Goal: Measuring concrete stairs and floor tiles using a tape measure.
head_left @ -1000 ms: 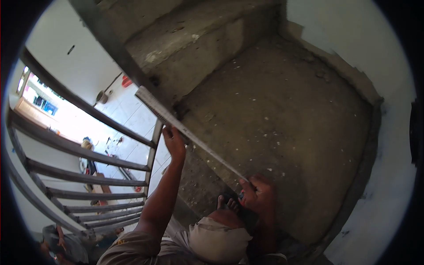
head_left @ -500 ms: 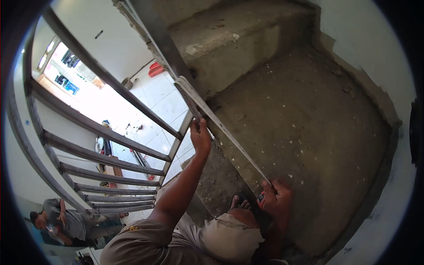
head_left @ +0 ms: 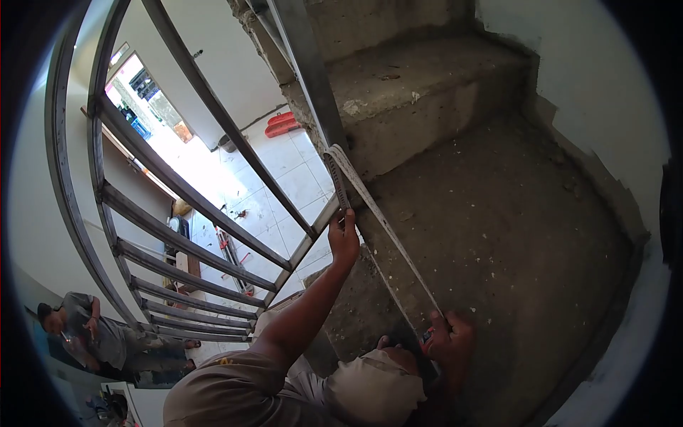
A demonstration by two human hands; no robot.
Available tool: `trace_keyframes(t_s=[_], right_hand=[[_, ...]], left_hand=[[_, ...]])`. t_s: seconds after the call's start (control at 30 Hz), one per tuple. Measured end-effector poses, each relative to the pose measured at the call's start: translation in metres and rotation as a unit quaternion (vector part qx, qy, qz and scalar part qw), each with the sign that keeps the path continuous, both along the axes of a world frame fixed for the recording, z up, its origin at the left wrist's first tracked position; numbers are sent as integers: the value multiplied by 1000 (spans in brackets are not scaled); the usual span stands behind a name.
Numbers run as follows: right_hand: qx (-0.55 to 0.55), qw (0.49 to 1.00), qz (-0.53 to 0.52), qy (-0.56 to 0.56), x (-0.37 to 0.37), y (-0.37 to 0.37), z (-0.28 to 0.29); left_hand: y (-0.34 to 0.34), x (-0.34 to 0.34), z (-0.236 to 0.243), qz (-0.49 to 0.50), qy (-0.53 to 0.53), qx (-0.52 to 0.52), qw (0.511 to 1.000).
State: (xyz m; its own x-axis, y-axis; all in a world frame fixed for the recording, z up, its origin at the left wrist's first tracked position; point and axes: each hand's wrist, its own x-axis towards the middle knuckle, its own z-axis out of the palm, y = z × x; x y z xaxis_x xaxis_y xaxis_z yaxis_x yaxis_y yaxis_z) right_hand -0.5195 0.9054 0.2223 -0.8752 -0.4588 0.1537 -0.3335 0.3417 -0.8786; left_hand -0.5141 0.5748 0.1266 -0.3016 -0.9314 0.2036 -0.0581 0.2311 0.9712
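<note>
A pale tape blade point(head_left: 388, 231) doubles back on itself in a hairpin at the foot of the steel post point(head_left: 320, 85), and that bend is the point farthest from the person. From it, the long run slants down and rightward to the right hand point(head_left: 453, 338), beside the left edge of the concrete landing point(head_left: 498, 285) in this view; whether it touches the concrete I cannot tell. The short, marked leg drops to the left hand point(head_left: 344, 240), beside the railing's lower rail point(head_left: 302, 249), so the left hand is much nearer the bend. Its thumb and fingers are pinched together on that leg. The right fingers are curled closed around the blade's lower end, against a partly hidden red-and-dark piece point(head_left: 427, 336), apparently the tape's case.
</note>
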Motion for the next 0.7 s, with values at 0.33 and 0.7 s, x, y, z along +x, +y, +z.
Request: trace_keyframes(t_s=[0.33, 0.7], right_hand=[[-18, 1000, -8, 16, 0, 0, 2], [-16, 1000, 3, 2, -1, 2, -1]], left_hand=[[0, -1, 1, -3, -5, 1, 1000], [2, 2, 10, -9, -9, 11, 1000]])
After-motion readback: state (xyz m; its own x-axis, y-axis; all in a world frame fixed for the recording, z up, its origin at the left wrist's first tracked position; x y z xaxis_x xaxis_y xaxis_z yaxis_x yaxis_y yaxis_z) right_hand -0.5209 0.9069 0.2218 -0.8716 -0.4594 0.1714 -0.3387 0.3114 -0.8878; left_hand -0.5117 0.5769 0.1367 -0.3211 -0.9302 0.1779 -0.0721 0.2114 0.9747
